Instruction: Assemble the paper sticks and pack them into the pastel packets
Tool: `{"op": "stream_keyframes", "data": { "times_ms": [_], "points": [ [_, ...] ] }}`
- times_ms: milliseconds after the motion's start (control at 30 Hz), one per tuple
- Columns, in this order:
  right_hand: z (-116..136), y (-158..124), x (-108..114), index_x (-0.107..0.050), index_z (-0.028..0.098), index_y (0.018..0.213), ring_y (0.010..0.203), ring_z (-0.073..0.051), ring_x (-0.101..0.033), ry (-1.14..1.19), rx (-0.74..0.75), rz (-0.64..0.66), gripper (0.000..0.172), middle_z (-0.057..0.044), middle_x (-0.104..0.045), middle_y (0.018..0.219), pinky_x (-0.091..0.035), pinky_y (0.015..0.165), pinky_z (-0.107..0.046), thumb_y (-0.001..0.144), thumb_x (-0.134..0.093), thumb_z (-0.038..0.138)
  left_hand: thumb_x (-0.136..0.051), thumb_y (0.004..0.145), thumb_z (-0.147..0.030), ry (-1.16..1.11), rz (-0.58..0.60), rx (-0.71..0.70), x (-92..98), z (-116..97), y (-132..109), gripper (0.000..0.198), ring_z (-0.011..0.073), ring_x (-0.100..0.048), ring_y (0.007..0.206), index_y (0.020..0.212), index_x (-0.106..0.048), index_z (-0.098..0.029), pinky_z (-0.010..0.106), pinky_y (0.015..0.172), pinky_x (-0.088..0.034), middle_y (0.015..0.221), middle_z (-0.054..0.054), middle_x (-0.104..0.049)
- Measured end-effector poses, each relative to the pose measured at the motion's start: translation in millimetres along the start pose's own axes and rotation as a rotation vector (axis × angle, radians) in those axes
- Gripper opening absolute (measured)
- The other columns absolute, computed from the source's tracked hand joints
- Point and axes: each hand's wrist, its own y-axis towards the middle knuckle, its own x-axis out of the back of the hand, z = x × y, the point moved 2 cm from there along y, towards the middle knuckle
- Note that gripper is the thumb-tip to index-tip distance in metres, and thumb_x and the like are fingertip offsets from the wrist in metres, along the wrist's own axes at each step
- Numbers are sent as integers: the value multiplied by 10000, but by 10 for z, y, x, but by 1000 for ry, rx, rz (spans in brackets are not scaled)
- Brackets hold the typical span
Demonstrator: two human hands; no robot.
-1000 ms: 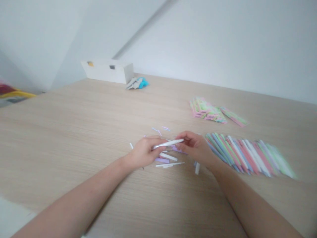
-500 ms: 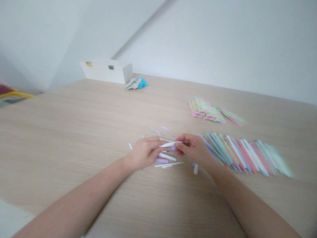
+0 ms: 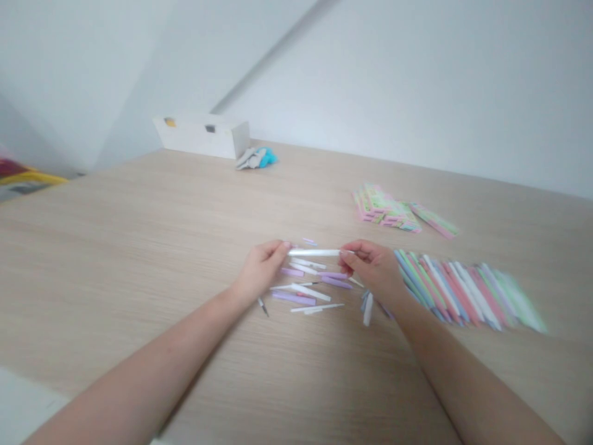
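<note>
A white pen (image 3: 315,253) lies level between my two hands, just above the table. My left hand (image 3: 260,267) pinches its left end between thumb and fingers. Its right end is in a pinch of my right hand (image 3: 372,267); the fingertips hide both ends. Below the pen are loose pen parts: purple pieces (image 3: 336,282), a larger purple piece (image 3: 294,299), white pieces (image 3: 311,292) and thin white sticks (image 3: 319,307). A dark-tipped refill (image 3: 263,307) rests by my left wrist. Near my right wrist stands out a short white piece (image 3: 367,310).
A row of colored pens (image 3: 463,290) lies to the right. Behind it are stacked pink-and-green packets (image 3: 382,205) and a single packet (image 3: 434,220). At the back left are a white box (image 3: 199,137) and a crumpled grey-and-blue cloth-like item (image 3: 257,158) on the wooden table (image 3: 162,216).
My hands have moved apart and slightly away from me, stretching out around the white pen, which now shows level between them. More loose parts are uncovered below.
</note>
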Motion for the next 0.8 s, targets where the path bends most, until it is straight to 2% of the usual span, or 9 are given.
{"op": "stream_keyframes", "data": {
  "times_ms": [100, 233, 367, 467, 533, 667, 800],
  "points": [
    [-17, 2, -2, -595, 170, 769, 487, -109, -568, -9, 3, 14, 280, -4, -635, 588, -471, 478, -229, 701, -669, 431, -504, 819, -508, -98, 12, 33, -17, 26, 11, 441, 79, -305, 416, 882, -691, -113, 200, 412, -249, 431, -64, -332],
    [-19, 13, 24, -585, 168, 800, 492, -111, -564, -79, 23, 45, 243, 4, -628, 588, -445, 487, -226, 737, -630, 398, -531, 813, -480, -128, 9, 47, -26, 15, 3, 430, 71, -301, 416, 953, -686, -104, 197, 414, -245, 435, -69, -344],
    [48, -16, 9, -658, 182, 867, 573, -134, -584, -393, 118, 153, 203, -11, -675, 683, -419, 537, -239, 797, -568, 349, -560, 801, -454, -139, 22, 46, -60, 4, -16, 399, 65, -304, 404, 974, -671, -112, 196, 406, -253, 428, -73, -370],
    [114, -76, -59, -694, 204, 829, 637, -146, -590, -603, 208, 272, 184, -11, -692, 724, -399, 585, -250, 823, -543, 308, -595, 776, -445, -184, 90, 70, -110, 11, -31, 422, 59, -324, 396, 1027, -636, -108, 191, 398, -267, 443, -79, -392],
    [159, -108, -86, -690, 200, 795, 648, -146, -582, -708, 258, 299, 178, -14, -683, 716, -387, 599, -253, 823, -541, 292, -608, 765, -451, -231, 125, 91, -136, 22, -36, 476, 55, -339, 393, 1082, -606, -96, 186, 396, -280, 461, -82, -403],
    [264, -96, 32, -669, 171, 771, 713, -161, -576, -934, 314, 194, 168, -54, -663, 787, -388, 645, -257, 808, -550, 284, -580, 787, -465, -289, 118, 95, -139, 64, -22, 544, 53, -375, 401, 1179, -547, -89, 184, 393, -293, 533, -55, -478],
    [294, 10, 368, -657, 150, 767, 746, -204, -593, -1215, 154, 64, 221, -96, -667, 799, -391, 670, -293, 830, -484, 273, -561, 809, -413, -225, 23, 56, -88, 105, 3, 470, 41, -378, 415, 1182, -550, -127, 182, 391, -289, 704, -5, -572]
  ]
}}
